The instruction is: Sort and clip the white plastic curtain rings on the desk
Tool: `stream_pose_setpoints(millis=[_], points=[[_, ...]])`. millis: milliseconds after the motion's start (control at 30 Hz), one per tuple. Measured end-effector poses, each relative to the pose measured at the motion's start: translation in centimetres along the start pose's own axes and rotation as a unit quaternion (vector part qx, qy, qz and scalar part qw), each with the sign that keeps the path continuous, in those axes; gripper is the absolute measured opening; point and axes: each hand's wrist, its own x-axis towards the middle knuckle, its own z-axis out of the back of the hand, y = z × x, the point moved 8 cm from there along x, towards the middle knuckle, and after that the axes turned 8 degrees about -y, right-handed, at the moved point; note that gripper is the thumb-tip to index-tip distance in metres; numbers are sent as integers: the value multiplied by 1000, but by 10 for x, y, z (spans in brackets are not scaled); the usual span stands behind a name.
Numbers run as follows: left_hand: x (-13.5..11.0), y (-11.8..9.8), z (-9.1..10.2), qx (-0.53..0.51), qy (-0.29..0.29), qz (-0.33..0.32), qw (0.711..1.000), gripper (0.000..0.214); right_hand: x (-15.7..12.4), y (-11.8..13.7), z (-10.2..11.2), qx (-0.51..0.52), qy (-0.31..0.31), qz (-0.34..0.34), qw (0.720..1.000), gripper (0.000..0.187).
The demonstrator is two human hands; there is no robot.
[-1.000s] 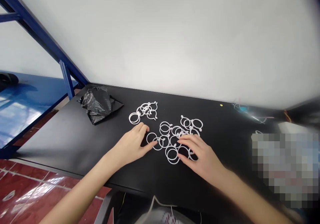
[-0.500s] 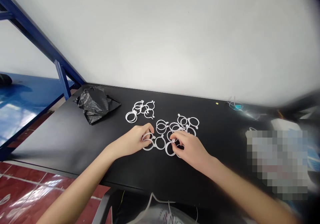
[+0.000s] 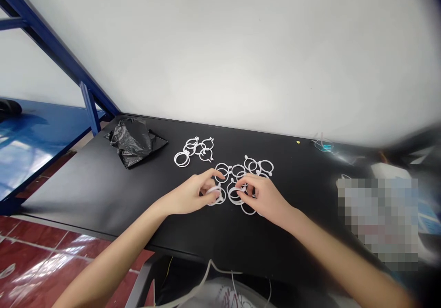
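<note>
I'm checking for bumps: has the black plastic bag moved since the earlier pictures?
No: judged against the blue frame, the black plastic bag shows no shift either way.

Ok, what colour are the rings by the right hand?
The rings are white; the head view, the only one, shows them.
</note>
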Motion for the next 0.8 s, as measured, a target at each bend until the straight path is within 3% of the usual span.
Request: stream_pose_setpoints(millis=[133, 267, 433, 500, 633, 700, 800], points=[[2, 11, -1, 106, -53, -25, 993, 32, 7, 2, -10, -98, -8, 14, 995, 16], [2, 13, 2, 245, -106, -29, 963, 28, 15, 4, -18, -138, 12, -6, 990, 22], [6, 16, -1, 347, -59, 37, 935, 11, 20, 6, -14, -72, 11, -16, 997, 19], [8, 13, -2, 344, -37, 29, 938, 11, 19, 5, -9, -22, -5, -12, 1000, 17], [12, -8, -3, 249, -26, -105, 962, 19, 14, -2, 4, 99, -40, -24, 994, 14], [12, -26, 3, 173, -70, -206, 960, 19, 13, -9, 11, 190, -57, -62, 978, 10], [10, -47, 16, 106, -170, -329, 923, 10, 14, -15, 16, 299, -58, -117, 945, 14]])
